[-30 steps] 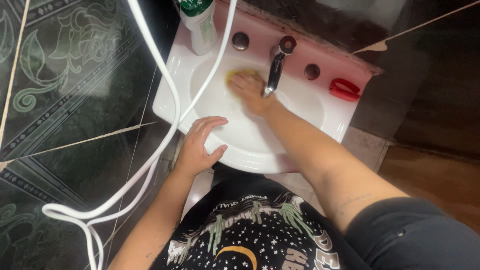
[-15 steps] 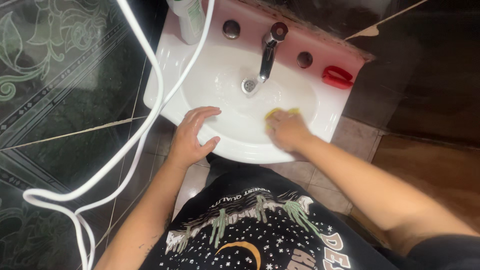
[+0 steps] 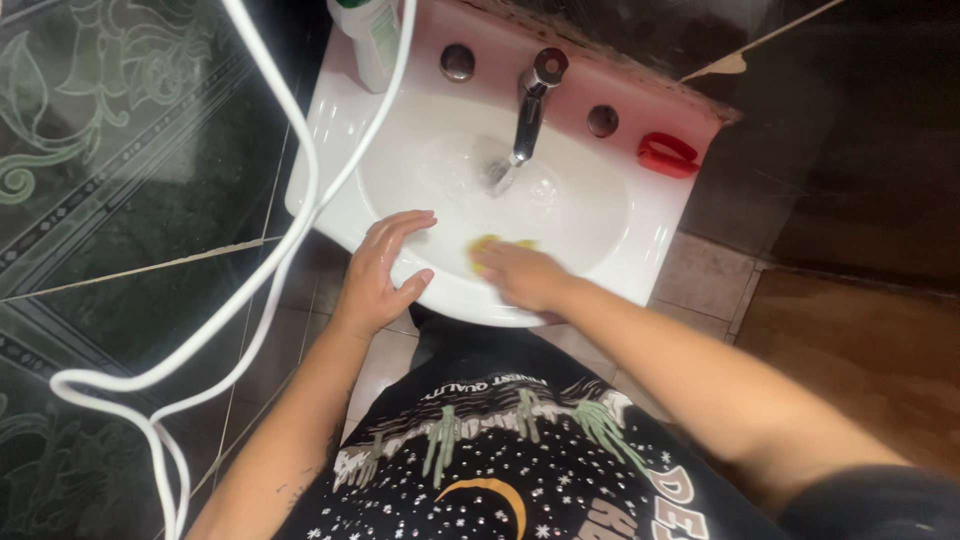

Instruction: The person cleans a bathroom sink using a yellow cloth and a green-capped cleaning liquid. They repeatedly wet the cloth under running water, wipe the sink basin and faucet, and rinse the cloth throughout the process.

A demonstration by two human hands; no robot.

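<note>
A white washbasin (image 3: 640, 215) is fixed to the wall below me, with a chrome tap (image 3: 529, 105) over its bowl. My right hand (image 3: 520, 275) presses a yellow sponge (image 3: 487, 243) against the near inner wall of the bowl; most of the sponge is hidden under my fingers. My left hand (image 3: 380, 272) lies flat on the front left rim of the basin, fingers spread, holding nothing.
A white and green bottle (image 3: 370, 35) stands at the basin's back left corner. A red object (image 3: 667, 156) lies on the back right ledge. A white hose (image 3: 270, 260) loops down past the basin's left side over dark patterned tiles (image 3: 130, 150).
My right hand has swept the sponge from the back of the bowl by the tap to the right side, then along the near wall toward the left. My left hand stayed on the rim.
</note>
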